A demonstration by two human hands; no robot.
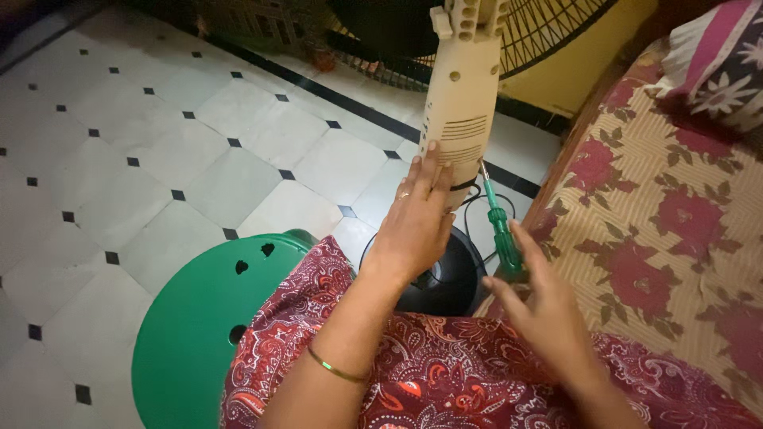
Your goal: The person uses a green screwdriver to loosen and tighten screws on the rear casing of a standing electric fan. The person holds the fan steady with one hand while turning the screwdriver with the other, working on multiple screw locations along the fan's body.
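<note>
My left hand (417,218) grips the cream rigid plastic fan column (462,103) low down; it looks light but slippery. My right hand (540,298) pinches the slim green-handled screwdriver (499,226) at its grip.

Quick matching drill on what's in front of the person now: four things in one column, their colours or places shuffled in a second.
Things:
1. plastic fan column
2. green-handled screwdriver
3. round plastic stool
4. flowered bed cover

Descriptions:
A. green, with holes, by the knee
B. cream, steadied by the left hand
C. red roses on beige, far right
D. held by the right hand, tip at the column

Pairs: 1-B, 2-D, 3-A, 4-C
</note>
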